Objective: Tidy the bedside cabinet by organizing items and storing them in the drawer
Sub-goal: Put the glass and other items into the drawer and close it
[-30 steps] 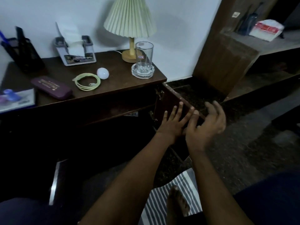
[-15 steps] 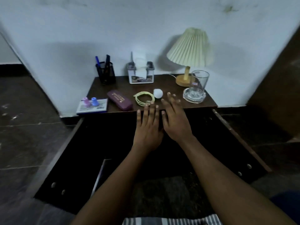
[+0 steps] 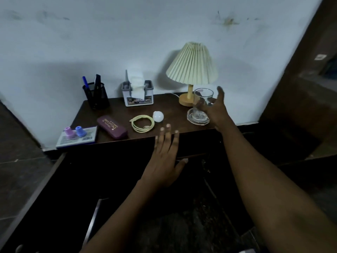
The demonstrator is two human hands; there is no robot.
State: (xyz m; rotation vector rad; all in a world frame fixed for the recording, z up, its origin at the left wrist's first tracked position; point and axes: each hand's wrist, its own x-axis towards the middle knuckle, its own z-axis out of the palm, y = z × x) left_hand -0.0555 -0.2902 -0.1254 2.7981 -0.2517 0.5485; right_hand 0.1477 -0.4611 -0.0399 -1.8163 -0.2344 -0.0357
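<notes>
**On the bench, nothing put away yet**

On the bench (image 3: 164,106) every item lies out: pen pot (image 3: 95,95), tissue box (image 3: 137,97), lamp (image 3: 191,70), bulb (image 3: 158,116), coiled cable (image 3: 142,123), purple case (image 3: 111,126), and a flat box (image 3: 80,139) with two small bottles on it. My right hand (image 3: 215,110) is spread wide just beside the glass (image 3: 202,95), which stands in a clear dish (image 3: 193,119); whether I touch it I cannot tell. My left hand (image 3: 164,159) hovers flat, fingers apart, holding nothing, over the front edge. Below is too dark to pick out the drawer, so I judge the tidying barely begun, with all the sorting and storing left.
</notes>
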